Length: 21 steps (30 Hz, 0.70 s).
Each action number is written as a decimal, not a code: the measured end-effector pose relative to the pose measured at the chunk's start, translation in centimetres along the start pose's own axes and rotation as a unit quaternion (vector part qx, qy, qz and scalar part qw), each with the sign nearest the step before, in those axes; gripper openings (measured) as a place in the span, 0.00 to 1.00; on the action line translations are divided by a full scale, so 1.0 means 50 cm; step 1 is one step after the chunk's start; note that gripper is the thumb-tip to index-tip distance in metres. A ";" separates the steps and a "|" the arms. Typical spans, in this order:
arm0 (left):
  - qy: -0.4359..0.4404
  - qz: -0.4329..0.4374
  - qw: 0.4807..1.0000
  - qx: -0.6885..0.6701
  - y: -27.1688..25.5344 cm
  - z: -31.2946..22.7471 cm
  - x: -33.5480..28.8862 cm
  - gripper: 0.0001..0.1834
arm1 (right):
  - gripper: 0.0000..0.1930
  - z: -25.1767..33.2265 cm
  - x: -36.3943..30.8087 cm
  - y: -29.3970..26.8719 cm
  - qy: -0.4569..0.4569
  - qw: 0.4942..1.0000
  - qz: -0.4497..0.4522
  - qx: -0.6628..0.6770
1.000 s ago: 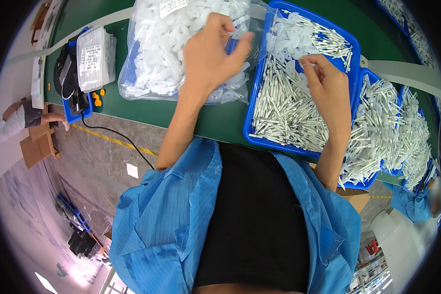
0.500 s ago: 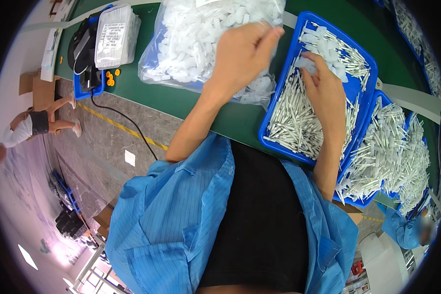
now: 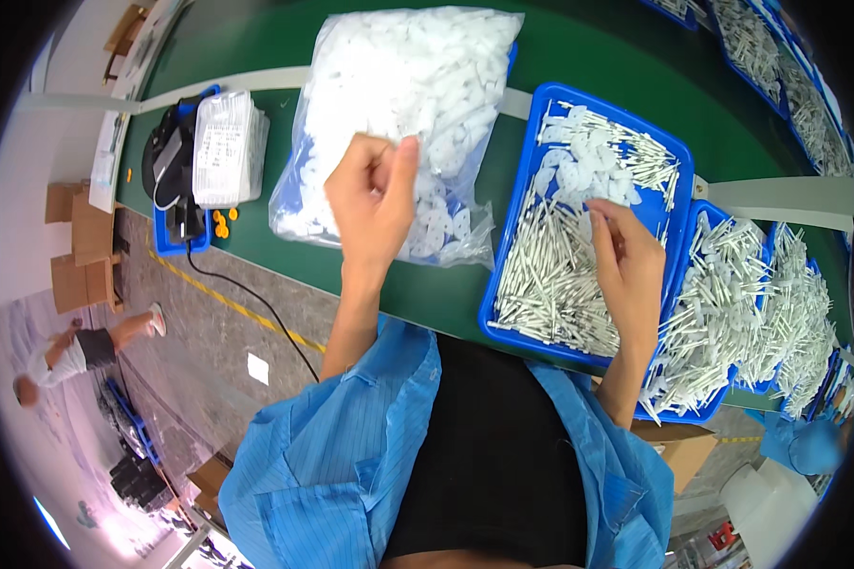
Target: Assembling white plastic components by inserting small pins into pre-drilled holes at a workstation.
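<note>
My left hand (image 3: 375, 204) is curled closed with its thumb up, over the near part of a clear plastic bag (image 3: 474, 57) full of small white plastic pieces. Whatever its fingers hold, if anything, is hidden. Over a blue tray (image 3: 487, 308), my right hand (image 3: 633, 270) has thumb and forefinger pinched together. What may lie between those fingertips is too small to make out. Thin white sticks (image 3: 550, 270) with dark tips fill the tray's near part. A pile of flat, translucent white pieces (image 3: 579, 166) lies just beyond the right fingertips, with more sticks behind.
To the right, more blue trays hold heaped white sticks (image 3: 721, 294). A clear lidded box (image 3: 228, 152), a small blue bin (image 3: 182, 248) with dark gear and orange caps (image 3: 221, 224) stand at left. A black cable (image 3: 256, 302) hangs off the green table. A person (image 3: 76, 351) is beyond.
My left hand has moved left and nearer to me, across the bag. The right hand stays over the tray, its fingertips drawn back from the flat pieces. The view has shifted slightly.
</note>
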<state>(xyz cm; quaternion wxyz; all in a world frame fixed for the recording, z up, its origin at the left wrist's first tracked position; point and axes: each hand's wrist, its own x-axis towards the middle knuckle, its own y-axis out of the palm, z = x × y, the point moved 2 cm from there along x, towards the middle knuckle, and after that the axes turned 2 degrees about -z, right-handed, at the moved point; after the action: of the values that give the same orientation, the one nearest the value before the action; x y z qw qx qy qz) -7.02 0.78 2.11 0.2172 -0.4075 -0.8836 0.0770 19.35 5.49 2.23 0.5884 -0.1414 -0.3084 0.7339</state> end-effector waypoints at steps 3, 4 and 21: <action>0.071 -0.052 0.989 -0.118 -0.019 -0.035 -0.016 0.14 | 0.08 0.001 -0.026 -0.031 0.064 0.998 -0.022 -0.006; 0.098 -0.048 0.980 -0.168 -0.021 -0.049 -0.019 0.13 | 0.07 -0.005 -0.032 -0.039 0.104 0.994 -0.014 -0.024; 0.317 0.267 0.818 -0.399 0.001 -0.263 0.003 0.40 | 0.13 -0.045 -0.122 -0.062 0.047 0.972 -0.224 0.046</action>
<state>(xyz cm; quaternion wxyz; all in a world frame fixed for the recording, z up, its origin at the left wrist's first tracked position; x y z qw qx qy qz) -1.19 0.41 13.91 0.2743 -0.6807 -0.5757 -0.3605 24.68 0.70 1.47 0.7576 -0.0757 -0.2703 0.5893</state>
